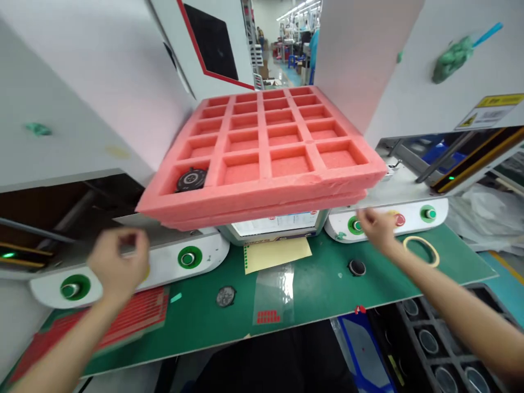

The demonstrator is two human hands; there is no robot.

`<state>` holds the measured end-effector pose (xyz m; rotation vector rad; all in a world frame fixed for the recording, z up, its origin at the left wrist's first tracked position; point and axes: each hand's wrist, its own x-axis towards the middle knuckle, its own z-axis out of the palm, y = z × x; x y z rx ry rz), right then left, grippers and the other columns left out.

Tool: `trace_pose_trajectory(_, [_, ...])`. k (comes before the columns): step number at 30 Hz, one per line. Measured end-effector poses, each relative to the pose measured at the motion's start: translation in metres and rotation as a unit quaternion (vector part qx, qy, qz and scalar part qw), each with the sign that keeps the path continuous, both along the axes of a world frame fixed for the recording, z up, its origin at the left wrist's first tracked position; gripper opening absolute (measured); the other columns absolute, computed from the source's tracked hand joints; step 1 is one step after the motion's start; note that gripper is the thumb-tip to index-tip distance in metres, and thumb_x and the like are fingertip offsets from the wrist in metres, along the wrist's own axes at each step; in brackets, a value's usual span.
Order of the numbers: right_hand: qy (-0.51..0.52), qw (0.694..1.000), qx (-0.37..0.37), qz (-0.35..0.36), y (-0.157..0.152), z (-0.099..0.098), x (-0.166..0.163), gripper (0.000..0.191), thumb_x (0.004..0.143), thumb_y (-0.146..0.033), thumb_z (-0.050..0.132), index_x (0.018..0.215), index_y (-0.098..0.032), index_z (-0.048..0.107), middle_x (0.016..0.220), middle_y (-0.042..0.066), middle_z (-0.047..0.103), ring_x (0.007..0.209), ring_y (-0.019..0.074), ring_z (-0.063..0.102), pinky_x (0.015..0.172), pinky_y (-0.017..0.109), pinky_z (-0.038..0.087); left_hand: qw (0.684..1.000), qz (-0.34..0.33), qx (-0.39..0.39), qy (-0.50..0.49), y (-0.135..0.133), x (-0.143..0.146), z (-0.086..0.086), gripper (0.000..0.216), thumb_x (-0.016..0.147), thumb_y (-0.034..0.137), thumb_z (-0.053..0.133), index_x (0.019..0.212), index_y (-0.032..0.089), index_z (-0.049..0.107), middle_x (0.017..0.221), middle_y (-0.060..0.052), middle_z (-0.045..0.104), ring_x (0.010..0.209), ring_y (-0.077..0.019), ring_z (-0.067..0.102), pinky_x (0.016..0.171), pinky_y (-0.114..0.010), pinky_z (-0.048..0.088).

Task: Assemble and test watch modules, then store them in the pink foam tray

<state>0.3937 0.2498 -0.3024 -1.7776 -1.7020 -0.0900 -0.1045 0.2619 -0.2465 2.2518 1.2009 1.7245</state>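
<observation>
My left hand (120,265) is slightly blurred in front of the left white control panel (164,262), between its two green-ringed buttons. Its fingers curl toward the thumb in a loop, with nothing visible inside. At the right panel (415,216), my right hand (377,230) has its fingers bent together beside a green-ringed button (357,225) and a red stop button (399,219); I see nothing in it. Between the hands, a pink foam tray (262,188) rests on another, a dark watch body (191,179) in its front left pocket. Two round watch parts, one grey (226,296), one black (357,267), lie on the green mat (323,295).
Below the foam stands a screen (278,222), with yellow paper (278,255) before it. Clear film with red pieces (268,316), red strips (135,316) and a tape roll (421,251) lie on the mat. A black tray (413,333) with round parts sits lower right. White machine walls flank the foam.
</observation>
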Motion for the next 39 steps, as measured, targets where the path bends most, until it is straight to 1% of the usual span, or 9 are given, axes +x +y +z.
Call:
trace_pose_trajectory(3, [-0.055,0.987,-0.122,0.088,-0.037,-0.050,-0.083,0.034,0.094,-0.043,0.058,0.077,-0.014,0.060,0.063,-0.004,0.057,0.054,0.0076,0.054,0.055,0.022,0.049,0.985,-0.077,-0.052,0.144,-0.017,0.011,-0.054,0.012,0.087,0.026,0.063,0.077,0.019,0.068,0.074,0.005,0.066,0.065,-0.0088,0.063,0.064,-0.017,0.052])
trace_pose_trajectory(7, [-0.098,0.966,-0.223,0.080,-0.019,-0.078,-0.155,0.024,0.095,-0.036,0.057,0.096,-0.013,0.063,0.086,0.002,0.066,0.072,0.0122,0.064,0.067,0.029,0.055,0.937,-0.132,-0.181,0.267,-0.057,0.022,-0.100,0.034,0.082,0.014,0.058,0.113,0.023,0.068,0.119,-0.005,0.069,0.110,-0.0244,0.064,0.095,-0.036,0.053])
trace_pose_trajectory(11, [-0.121,0.955,-0.270,0.034,0.010,-0.078,-0.173,0.025,0.095,-0.036,0.057,0.107,-0.014,0.062,0.101,0.006,0.066,0.086,0.0159,0.066,0.076,0.034,0.057,0.887,-0.171,-0.334,0.268,-0.066,0.017,-0.120,0.045,0.085,0.013,0.049,0.126,0.026,0.062,0.138,-0.008,0.058,0.129,-0.0290,0.050,0.108,-0.052,0.041])
trace_pose_trajectory(17, [-0.122,0.948,-0.295,0.011,0.011,-0.079,-0.177,0.027,0.095,-0.036,0.057,0.110,-0.014,0.061,0.105,0.007,0.066,0.091,0.0178,0.065,0.079,0.037,0.056,0.881,-0.184,-0.418,0.127,-0.055,0.019,-0.135,0.032,0.084,0.030,0.062,0.116,0.030,0.069,0.120,-0.005,0.069,0.118,-0.0283,0.056,0.105,-0.050,0.044])
trace_pose_trajectory(25, [-0.005,0.972,-0.233,0.008,-0.009,-0.058,-0.189,0.024,0.096,-0.036,0.056,0.097,-0.014,0.063,0.090,0.003,0.067,0.077,0.0133,0.065,0.072,0.031,0.056,0.794,-0.092,-0.554,-0.235,-0.067,0.049,-0.119,0.034,0.086,0.040,0.060,0.105,0.013,0.067,0.107,-0.017,0.072,0.103,-0.0275,0.069,0.098,-0.045,0.052])
trace_pose_trajectory(30, [0.112,0.976,-0.163,0.089,-0.084,-0.030,-0.194,0.038,0.095,-0.032,0.050,0.063,-0.016,0.059,0.054,-0.002,0.059,0.051,0.0103,0.057,0.055,0.022,0.044,0.688,-0.111,-0.600,-0.393,-0.112,0.083,-0.085,0.019,0.088,0.020,0.059,0.096,0.005,0.067,0.098,-0.019,0.073,0.094,-0.0234,0.072,0.094,-0.037,0.056])
trace_pose_trajectory(33, [0.197,0.961,-0.147,0.129,-0.134,-0.012,-0.194,0.036,0.096,-0.035,0.046,0.068,-0.018,0.060,0.059,0.000,0.064,0.056,0.0114,0.062,0.056,0.020,0.047,0.654,-0.130,-0.606,-0.434,-0.147,0.106,-0.063,0.021,0.082,0.025,0.071,0.094,0.009,0.069,0.102,-0.013,0.073,0.092,-0.0206,0.072,0.091,-0.030,0.058])
trace_pose_trajectory(36, [0.295,0.933,-0.126,0.162,-0.173,0.005,-0.194,0.021,0.094,-0.032,0.052,0.085,-0.019,0.065,0.078,0.001,0.072,0.072,0.0127,0.068,0.069,0.021,0.053,0.660,-0.180,-0.581,-0.440,-0.176,0.125,-0.049,0.025,0.080,0.033,0.075,0.092,0.013,0.071,0.090,-0.007,0.073,0.083,-0.0169,0.072,0.077,-0.024,0.060])
trace_pose_trajectory(39, [0.407,0.885,-0.068,0.217,-0.199,0.018,-0.196,0.008,0.089,-0.019,0.062,0.095,-0.022,0.066,0.092,0.002,0.073,0.086,0.0137,0.069,0.078,0.024,0.055,0.727,-0.220,-0.520,-0.391,-0.198,0.136,-0.043,0.017,0.086,0.031,0.070,0.096,0.017,0.071,0.090,-0.005,0.074,0.082,-0.0149,0.071,0.073,-0.021,0.059])
